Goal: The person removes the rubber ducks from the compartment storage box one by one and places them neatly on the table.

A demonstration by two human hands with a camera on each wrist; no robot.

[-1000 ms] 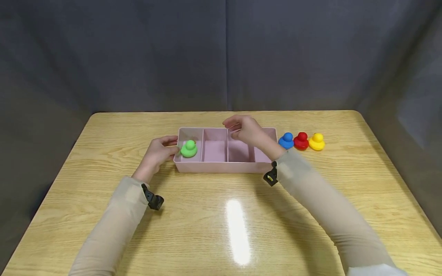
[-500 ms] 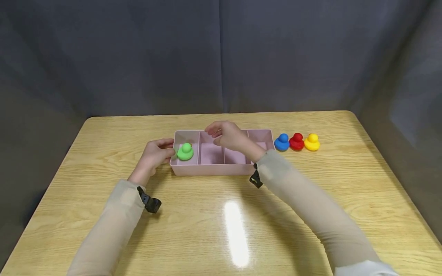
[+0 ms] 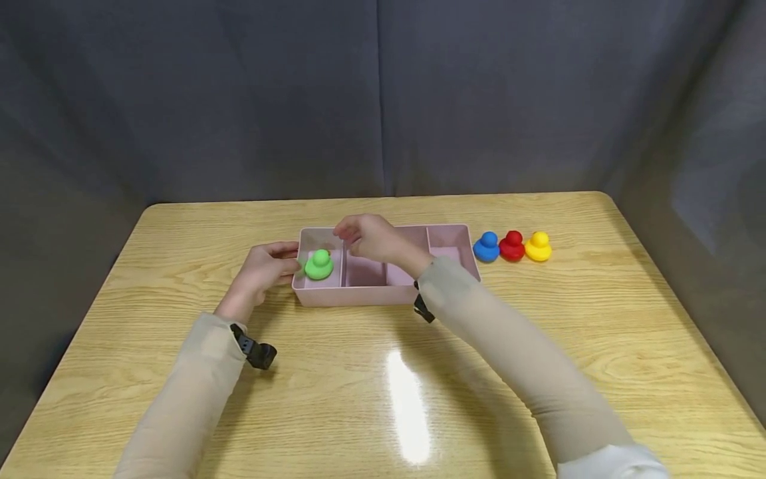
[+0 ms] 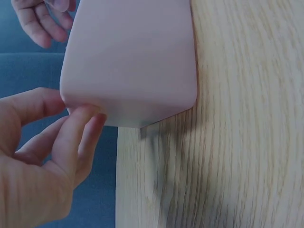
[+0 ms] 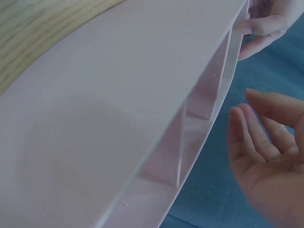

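**Tray held at its left end, right hand over the middle**

The tray (image 3: 383, 293), pink with four compartments, sits mid-table (image 3: 538, 372) in the head view. My left hand (image 3: 263, 269) holds its left end, fingers curled at the wall. A green duck (image 3: 319, 265) sits in the leftmost compartment. My right hand (image 3: 368, 239) hovers above the second compartment, fingers loosely bent, holding nothing. Right of the tray stand a blue duck (image 3: 486, 246), a red duck (image 3: 511, 245) and a yellow duck (image 3: 538, 246) in a row.

From the left wrist, my left hand (image 4: 42, 156) has thumb and fingertips pinching the tray (image 4: 133, 57) at its corner.

From the right wrist, my right hand (image 5: 270, 156) is relaxed and apart from the tray (image 5: 118, 104), touching nothing.
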